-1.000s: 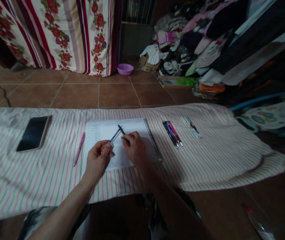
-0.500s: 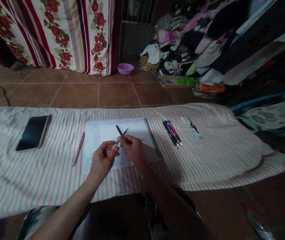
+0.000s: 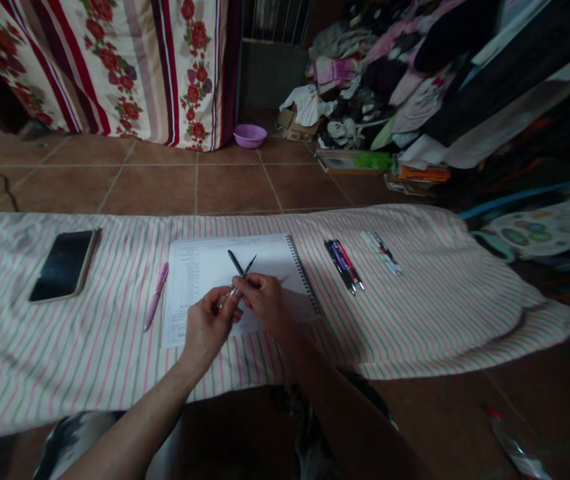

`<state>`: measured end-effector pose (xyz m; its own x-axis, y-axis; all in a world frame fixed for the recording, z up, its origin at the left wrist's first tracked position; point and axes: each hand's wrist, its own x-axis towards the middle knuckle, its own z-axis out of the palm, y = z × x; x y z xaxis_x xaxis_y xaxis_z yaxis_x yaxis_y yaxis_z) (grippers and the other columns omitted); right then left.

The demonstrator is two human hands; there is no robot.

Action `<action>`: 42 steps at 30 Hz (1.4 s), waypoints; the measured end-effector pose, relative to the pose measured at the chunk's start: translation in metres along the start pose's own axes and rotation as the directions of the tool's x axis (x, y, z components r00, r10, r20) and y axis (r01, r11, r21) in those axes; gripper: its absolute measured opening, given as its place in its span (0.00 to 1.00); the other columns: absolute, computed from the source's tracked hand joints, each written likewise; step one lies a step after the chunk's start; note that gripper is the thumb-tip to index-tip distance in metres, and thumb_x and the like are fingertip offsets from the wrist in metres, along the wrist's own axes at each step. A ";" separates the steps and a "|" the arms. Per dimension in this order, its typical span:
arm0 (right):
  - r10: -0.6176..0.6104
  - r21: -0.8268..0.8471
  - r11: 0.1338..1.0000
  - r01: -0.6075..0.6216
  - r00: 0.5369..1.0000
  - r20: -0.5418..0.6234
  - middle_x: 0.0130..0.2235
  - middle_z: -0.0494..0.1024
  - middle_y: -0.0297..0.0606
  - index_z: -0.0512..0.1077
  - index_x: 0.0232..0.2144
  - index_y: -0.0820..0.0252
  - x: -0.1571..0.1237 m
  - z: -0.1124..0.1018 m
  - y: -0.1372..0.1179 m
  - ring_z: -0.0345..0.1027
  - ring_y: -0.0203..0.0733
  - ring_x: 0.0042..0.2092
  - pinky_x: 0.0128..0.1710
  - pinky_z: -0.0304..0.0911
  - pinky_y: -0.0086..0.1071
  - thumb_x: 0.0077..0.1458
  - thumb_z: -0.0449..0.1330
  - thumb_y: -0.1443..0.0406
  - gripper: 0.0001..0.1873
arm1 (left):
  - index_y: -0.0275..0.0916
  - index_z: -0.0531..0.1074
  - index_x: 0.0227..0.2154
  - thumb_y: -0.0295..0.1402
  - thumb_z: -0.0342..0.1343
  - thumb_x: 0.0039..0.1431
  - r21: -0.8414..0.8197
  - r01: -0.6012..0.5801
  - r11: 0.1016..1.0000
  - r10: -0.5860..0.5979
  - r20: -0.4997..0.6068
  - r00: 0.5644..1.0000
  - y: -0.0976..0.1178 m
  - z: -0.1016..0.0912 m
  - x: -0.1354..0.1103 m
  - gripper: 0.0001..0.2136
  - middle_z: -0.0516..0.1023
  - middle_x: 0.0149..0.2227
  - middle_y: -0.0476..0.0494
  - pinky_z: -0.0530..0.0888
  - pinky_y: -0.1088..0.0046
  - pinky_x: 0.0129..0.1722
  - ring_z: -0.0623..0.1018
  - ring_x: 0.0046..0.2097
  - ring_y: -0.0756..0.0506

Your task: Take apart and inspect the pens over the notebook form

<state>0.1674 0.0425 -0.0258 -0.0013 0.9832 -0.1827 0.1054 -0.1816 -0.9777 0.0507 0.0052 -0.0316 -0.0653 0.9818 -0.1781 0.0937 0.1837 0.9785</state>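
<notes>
My left hand (image 3: 209, 323) is closed in a pinch around a clear, slender pen barrel (image 3: 224, 298), tilted up to the right. Its upper end meets the fingertips of my right hand (image 3: 263, 297), closed on a slim dark pen piece with a pointed tip (image 3: 251, 263). Beyond the fingers, a black pen cap or pen part (image 3: 235, 261) crosses that piece; whether it is held or lies on the paper I cannot tell. Both hands are over an open spiral notebook (image 3: 265, 248) with a printed table along its left side. Fingers hide where the parts meet.
A pink pen (image 3: 156, 297) lies left of the notebook, and a phone (image 3: 63, 265) farther left. Several pens (image 3: 345, 267) and some lighter pens (image 3: 382, 253) lie to the right on the striped cloth (image 3: 439, 300). A purple basin (image 3: 249, 136) stands on the floor.
My hands have drawn closer together, and less of the clear barrel shows between them. The black part has swung slightly left. The other pens and phone stay put.
</notes>
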 end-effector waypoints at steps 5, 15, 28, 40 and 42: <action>0.018 0.026 1.000 -0.017 0.999 -0.037 0.12 0.58 0.25 0.62 0.13 0.60 -0.002 0.002 -0.003 0.48 0.27 0.16 0.16 0.46 0.25 0.44 0.59 0.54 0.19 | 0.35 0.74 0.37 0.46 0.56 0.52 -0.010 -0.001 1.000 0.002 0.006 1.000 -0.001 0.002 -0.001 0.18 0.79 0.25 0.43 0.74 0.74 0.29 0.78 0.28 0.47; 0.065 0.107 0.992 -0.060 0.997 -0.044 0.13 0.61 0.26 0.67 0.17 0.61 -0.002 0.004 -0.005 0.51 0.28 0.15 0.15 0.49 0.24 0.43 0.60 0.54 0.16 | 0.34 0.72 0.36 0.43 0.53 0.56 -0.135 -0.038 0.990 0.050 0.083 0.995 -0.003 0.005 0.000 0.15 0.79 0.28 0.44 0.75 0.73 0.31 0.78 0.29 0.48; 0.055 0.012 0.998 -0.055 0.996 -0.070 0.13 0.62 0.27 0.67 0.17 0.62 0.000 0.006 0.001 0.54 0.28 0.15 0.15 0.51 0.24 0.45 0.59 0.55 0.17 | 0.36 0.72 0.34 0.44 0.49 0.58 0.006 -0.074 0.997 0.073 0.114 0.991 0.002 0.002 -0.001 0.16 0.78 0.26 0.43 0.74 0.72 0.27 0.77 0.26 0.47; 0.075 0.154 0.985 -0.074 0.997 -0.002 0.15 0.65 0.27 0.67 0.18 0.62 0.000 0.002 -0.004 0.54 0.27 0.16 0.15 0.50 0.23 0.42 0.62 0.54 0.17 | 0.37 0.72 0.37 0.44 0.52 0.56 0.011 -0.067 0.998 0.067 0.007 0.998 -0.002 0.003 -0.003 0.15 0.78 0.28 0.45 0.75 0.72 0.31 0.78 0.29 0.47; 0.084 0.128 0.989 -0.080 0.996 -0.021 0.15 0.65 0.27 0.67 0.17 0.62 0.000 0.003 -0.003 0.54 0.27 0.15 0.14 0.50 0.23 0.43 0.61 0.55 0.16 | 0.37 0.73 0.36 0.44 0.52 0.57 0.006 -0.064 0.998 0.064 0.020 0.998 -0.001 0.002 -0.002 0.15 0.78 0.28 0.45 0.74 0.73 0.31 0.77 0.29 0.47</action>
<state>0.1641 0.0431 -0.0231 0.0280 0.9648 -0.2616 -0.0231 -0.2610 -0.9651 0.0532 0.0028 -0.0329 -0.0389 0.9923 -0.1174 0.1040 0.1209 0.9872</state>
